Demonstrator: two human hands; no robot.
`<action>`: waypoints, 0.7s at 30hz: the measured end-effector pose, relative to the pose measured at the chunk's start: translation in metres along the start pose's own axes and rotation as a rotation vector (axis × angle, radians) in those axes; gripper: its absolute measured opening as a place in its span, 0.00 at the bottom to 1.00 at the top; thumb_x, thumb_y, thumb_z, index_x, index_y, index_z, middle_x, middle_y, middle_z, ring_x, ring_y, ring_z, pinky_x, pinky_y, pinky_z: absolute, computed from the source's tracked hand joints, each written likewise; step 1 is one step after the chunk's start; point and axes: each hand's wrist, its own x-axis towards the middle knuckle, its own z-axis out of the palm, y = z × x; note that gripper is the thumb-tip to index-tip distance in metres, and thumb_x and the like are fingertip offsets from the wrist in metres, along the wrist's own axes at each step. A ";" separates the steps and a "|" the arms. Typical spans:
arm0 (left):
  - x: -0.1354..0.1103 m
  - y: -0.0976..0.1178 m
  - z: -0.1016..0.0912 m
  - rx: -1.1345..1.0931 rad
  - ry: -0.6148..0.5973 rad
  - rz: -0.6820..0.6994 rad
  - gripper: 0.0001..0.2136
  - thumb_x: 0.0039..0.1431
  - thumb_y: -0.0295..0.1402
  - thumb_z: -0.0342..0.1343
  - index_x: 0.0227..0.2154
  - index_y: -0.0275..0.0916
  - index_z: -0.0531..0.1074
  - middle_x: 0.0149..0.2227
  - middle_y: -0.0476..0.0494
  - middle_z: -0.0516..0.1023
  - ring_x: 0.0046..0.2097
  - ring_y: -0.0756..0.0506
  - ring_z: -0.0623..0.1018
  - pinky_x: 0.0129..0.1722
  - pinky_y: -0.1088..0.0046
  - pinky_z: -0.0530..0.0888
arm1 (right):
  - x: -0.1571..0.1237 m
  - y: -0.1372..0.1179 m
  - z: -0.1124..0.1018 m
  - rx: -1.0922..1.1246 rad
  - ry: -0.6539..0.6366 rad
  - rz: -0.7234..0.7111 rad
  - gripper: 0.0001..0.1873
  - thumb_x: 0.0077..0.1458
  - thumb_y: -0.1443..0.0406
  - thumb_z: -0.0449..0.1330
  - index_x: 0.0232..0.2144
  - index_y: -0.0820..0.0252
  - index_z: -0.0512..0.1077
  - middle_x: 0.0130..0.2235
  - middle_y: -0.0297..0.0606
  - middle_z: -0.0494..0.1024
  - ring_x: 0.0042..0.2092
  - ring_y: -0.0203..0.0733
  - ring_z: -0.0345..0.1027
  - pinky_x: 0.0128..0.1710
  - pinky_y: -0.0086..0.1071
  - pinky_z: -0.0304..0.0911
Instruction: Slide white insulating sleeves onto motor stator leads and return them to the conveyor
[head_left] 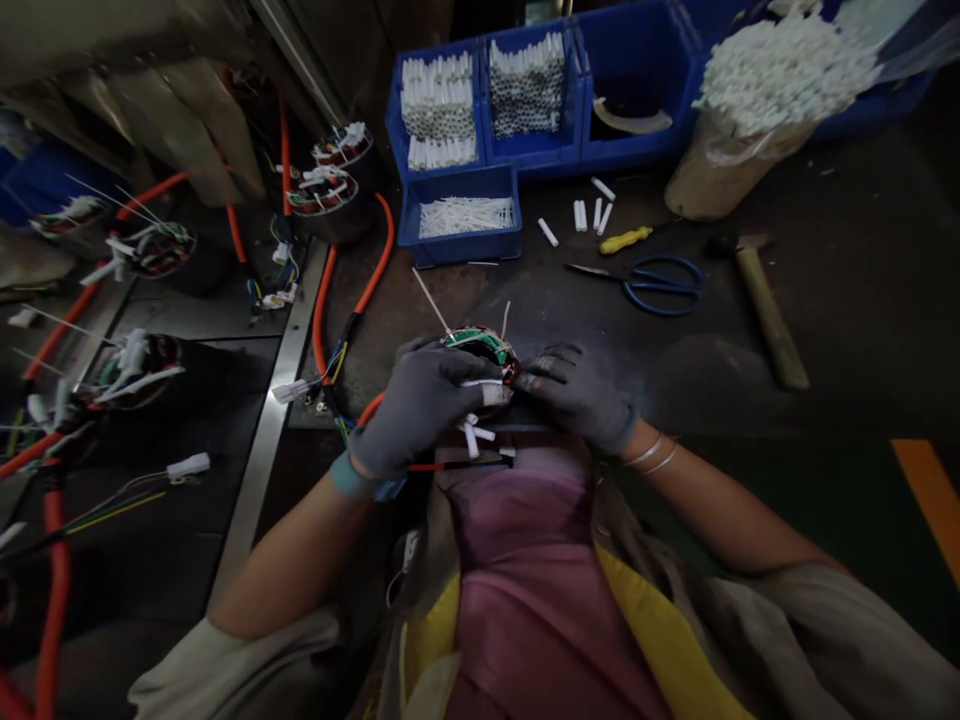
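Observation:
In front of my body sits a motor stator [480,345] with green and dark red windings, partly hidden by my hands. Two thin white cable ties [433,302] stick up from its rim, and white sleeves [472,437] hang out on the near side. My left hand [427,400], in a grey glove, is closed around the stator's left side, thumb over the top. The gloved right hand [585,392] has its fingers bent against the right rim; the fingertips are partly hidden.
Blue bins [487,165] of white tubes stand at the back, a smaller tray [459,250] of cable ties before them. Blue-handled scissors [664,285], a yellow-handled tool [626,240] and a hammer [772,315] lie right. More stators [161,255] with orange cables fill the left.

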 end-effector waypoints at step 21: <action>-0.003 -0.006 0.042 0.022 0.569 0.025 0.11 0.53 0.32 0.62 0.21 0.41 0.66 0.24 0.51 0.73 0.32 0.46 0.76 0.42 0.65 0.73 | 0.040 -0.024 -0.045 -0.176 -0.148 -0.247 0.13 0.71 0.71 0.54 0.49 0.62 0.79 0.43 0.46 0.83 0.39 0.48 0.68 0.39 0.40 0.58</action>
